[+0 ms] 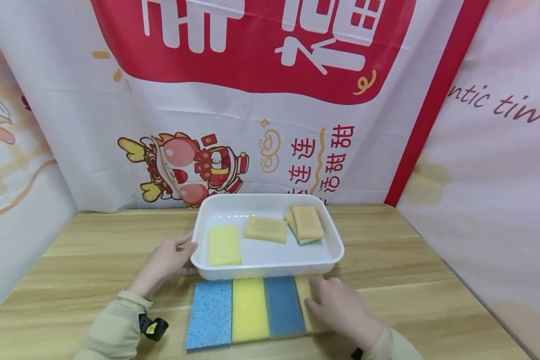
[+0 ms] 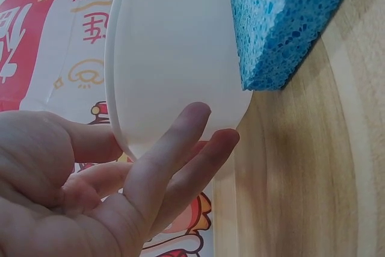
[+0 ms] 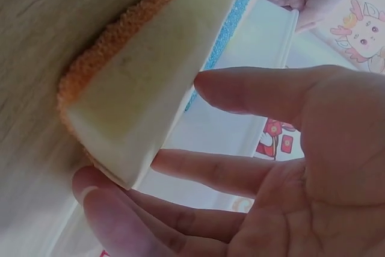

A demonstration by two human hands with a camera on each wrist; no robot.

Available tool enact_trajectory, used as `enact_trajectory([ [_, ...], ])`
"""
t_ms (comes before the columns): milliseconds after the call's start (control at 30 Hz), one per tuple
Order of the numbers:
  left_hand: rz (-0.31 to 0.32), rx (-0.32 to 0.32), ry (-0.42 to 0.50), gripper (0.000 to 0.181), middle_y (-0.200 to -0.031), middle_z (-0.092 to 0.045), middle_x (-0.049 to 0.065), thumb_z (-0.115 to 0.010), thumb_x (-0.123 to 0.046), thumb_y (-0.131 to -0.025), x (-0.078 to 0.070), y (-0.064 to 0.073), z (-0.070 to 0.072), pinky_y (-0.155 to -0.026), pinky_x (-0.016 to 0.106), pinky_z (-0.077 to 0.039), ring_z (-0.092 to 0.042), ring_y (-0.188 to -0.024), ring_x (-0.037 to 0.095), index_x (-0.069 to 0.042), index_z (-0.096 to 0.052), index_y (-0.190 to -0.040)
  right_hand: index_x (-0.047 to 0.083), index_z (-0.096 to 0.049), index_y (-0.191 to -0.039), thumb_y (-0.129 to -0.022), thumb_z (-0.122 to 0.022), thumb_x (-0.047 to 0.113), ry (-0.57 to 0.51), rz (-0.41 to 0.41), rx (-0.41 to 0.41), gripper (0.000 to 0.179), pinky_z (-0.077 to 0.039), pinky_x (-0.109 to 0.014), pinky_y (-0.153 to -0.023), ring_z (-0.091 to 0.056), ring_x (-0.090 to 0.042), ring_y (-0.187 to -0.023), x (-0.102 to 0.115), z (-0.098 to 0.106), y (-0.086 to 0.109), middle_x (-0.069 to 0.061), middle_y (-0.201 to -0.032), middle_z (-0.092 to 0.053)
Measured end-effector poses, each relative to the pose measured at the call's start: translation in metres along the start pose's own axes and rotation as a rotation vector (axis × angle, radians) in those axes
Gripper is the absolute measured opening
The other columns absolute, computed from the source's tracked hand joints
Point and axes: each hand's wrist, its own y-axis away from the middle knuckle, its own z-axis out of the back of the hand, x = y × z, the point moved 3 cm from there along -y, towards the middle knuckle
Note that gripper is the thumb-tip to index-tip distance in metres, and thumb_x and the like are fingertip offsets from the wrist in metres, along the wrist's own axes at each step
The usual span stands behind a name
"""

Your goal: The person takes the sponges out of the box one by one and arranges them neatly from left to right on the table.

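Observation:
My left hand [image 1: 168, 260] holds the left end of a white plastic tub [image 1: 270, 271], thumb at the rim and fingers against the outer wall. At the right end of a row of sponges, my right hand [image 1: 339, 307] grips a pale yellow sponge [image 3: 141, 82] with an orange-brown scouring layer; its thumb and fingers lie along the edges. To its left the row continues with a dark blue sponge [image 1: 284, 306], a bright yellow sponge [image 1: 250, 310] and a speckled blue sponge [image 1: 210, 314], side by side on the wooden table in front of the tub.
Inside the tub are a light yellow sponge [image 1: 225, 245] at left, a tan sponge [image 1: 265, 229] in the middle and two stacked sponges [image 1: 307, 222] at right. Behind the wooden table [image 1: 387, 260] hangs a printed cloth [image 1: 261, 110]; more cloth borders both sides.

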Motion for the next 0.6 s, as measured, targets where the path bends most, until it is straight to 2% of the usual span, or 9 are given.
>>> enact_trajectory([
  [333,0.000,0.002,0.005,0.056,-0.133,-0.047,0.036,-0.048,-0.023,-0.106,0.000,0.000,0.000,-0.076,0.037,-0.060,-0.068,-0.084,0.023,-0.006,-0.027,-0.154,0.016,-0.054,-0.078,-0.084,-0.072,0.026,0.007,0.030,0.004,0.022,-0.039,-0.038,-0.041,-0.046,-0.017,-0.054,-0.002,0.001,0.000,0.001,-0.062,-0.047],
  [467,-0.001,0.007,0.005,0.057,-0.135,-0.045,0.036,-0.048,-0.023,-0.106,0.001,0.001,0.000,-0.076,0.037,-0.060,-0.067,-0.086,0.023,-0.006,-0.026,-0.155,0.015,-0.053,-0.077,-0.085,-0.073,0.027,0.009,0.017,-0.001,0.024,-0.040,-0.038,-0.041,-0.046,-0.016,-0.053,0.000,0.007,0.001,0.002,-0.061,-0.047],
  [600,-0.007,0.012,0.004,0.057,-0.137,-0.044,0.036,-0.048,-0.024,-0.106,0.001,0.000,-0.001,-0.076,0.038,-0.060,-0.068,-0.085,0.023,-0.006,-0.026,-0.155,0.011,-0.067,-0.087,-0.084,-0.076,0.028,0.008,-0.034,-0.004,0.020,-0.049,-0.041,-0.047,-0.058,-0.019,-0.061,0.000,0.017,0.003,-0.002,-0.073,-0.062],
])
